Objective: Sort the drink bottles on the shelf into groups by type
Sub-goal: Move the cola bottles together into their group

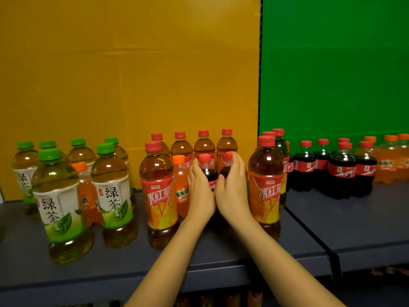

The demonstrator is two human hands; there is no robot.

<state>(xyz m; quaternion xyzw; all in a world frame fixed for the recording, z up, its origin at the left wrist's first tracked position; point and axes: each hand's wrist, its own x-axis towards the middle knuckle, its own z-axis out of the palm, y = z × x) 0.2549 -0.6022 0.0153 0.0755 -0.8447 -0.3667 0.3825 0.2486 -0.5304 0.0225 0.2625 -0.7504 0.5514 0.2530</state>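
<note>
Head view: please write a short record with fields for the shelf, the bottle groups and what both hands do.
shelf: dark shelf
left group: green tea bottles, one stray orange soda bottle among them
middle group: iced tea bottles, another orange soda bottle among them
right group: cola bottles, then orange sodas
left hand: left hand grips a small cola bottle
right hand: right hand grips a second small cola bottle

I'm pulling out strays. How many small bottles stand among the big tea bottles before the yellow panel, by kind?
Orange soda: 2
Cola: 2, one held by the left hand, one by the right hand
Total: 4
</note>
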